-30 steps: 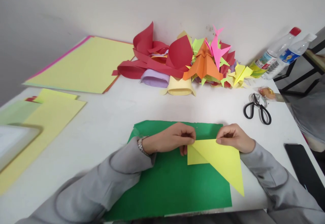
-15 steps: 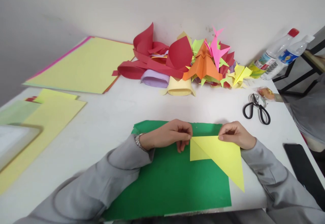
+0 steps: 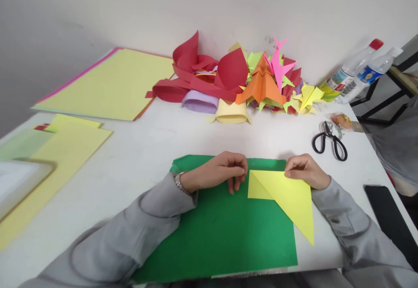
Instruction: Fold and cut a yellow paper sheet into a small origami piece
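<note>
A sheet of yellow paper [image 3: 290, 192] with a diagonal fold is held up over a green mat [image 3: 212, 240]. My right hand [image 3: 305, 171] pinches its top edge between thumb and fingers, near the right end. The paper's folded point hangs down past the mat's right side. My left hand [image 3: 225, 172], a metal watch band at its wrist, is just left of the paper's upper left corner, with a small gap between. Its thumb and forefinger are closed together with nothing visible in them, and the other fingers curl downward.
Scissors [image 3: 329, 142] with black handles lie beyond my right hand, and a black phone [image 3: 388, 218] at the right edge. Folded paper shapes [image 3: 261, 85] pile against the wall beside two plastic bottles [image 3: 369, 72]. Large yellow sheets [image 3: 107, 85] lie at the left.
My left hand has let go of the paper's upper left corner. The paper has shifted slightly right and up with my right hand.
</note>
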Action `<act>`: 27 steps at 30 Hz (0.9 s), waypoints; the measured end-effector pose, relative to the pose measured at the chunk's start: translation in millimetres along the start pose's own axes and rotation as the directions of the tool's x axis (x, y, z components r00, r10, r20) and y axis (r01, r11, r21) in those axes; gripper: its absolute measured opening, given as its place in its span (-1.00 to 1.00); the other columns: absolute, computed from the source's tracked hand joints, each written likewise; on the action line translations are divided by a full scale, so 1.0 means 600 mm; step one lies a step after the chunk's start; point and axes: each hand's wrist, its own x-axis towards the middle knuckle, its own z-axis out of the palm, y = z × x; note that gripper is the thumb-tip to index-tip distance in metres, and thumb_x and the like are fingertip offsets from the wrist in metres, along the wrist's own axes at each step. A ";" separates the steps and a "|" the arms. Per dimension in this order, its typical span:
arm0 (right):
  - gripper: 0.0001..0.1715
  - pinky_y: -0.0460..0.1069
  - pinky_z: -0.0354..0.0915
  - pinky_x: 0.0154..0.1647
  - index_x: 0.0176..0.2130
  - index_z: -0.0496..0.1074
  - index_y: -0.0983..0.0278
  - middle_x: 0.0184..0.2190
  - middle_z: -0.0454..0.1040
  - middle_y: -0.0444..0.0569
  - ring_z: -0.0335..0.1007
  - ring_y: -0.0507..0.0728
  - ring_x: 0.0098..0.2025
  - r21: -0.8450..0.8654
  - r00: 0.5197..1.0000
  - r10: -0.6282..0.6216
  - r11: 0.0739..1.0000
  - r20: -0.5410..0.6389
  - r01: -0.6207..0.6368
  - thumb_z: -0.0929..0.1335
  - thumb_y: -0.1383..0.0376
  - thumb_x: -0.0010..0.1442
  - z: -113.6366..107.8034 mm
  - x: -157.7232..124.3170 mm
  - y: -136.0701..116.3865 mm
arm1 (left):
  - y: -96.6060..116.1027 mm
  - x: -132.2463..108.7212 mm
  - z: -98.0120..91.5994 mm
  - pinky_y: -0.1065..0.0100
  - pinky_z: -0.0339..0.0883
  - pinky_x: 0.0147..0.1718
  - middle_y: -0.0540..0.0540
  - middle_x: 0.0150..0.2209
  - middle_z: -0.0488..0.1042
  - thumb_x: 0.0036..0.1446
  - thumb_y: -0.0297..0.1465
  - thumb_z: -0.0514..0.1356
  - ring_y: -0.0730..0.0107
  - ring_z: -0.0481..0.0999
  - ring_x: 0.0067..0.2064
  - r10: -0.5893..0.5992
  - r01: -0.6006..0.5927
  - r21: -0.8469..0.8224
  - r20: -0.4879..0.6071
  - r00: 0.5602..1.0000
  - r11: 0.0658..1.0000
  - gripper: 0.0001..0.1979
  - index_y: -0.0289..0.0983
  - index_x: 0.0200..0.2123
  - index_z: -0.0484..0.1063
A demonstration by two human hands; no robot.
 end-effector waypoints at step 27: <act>-0.69 -0.15 -0.05 -0.78 -0.46 0.49 0.34 -0.69 0.40 -0.16 0.03 -0.11 -0.76 0.028 0.975 -0.138 0.989 -0.172 0.145 0.50 0.13 -0.06 0.004 0.012 0.025 | -0.025 0.013 0.027 0.50 0.26 -0.73 0.06 -0.63 0.39 0.02 -0.20 0.25 0.54 0.35 -0.71 0.110 -0.175 -0.107 -0.447 0.888 0.979 -0.72 -0.34 -0.40 0.40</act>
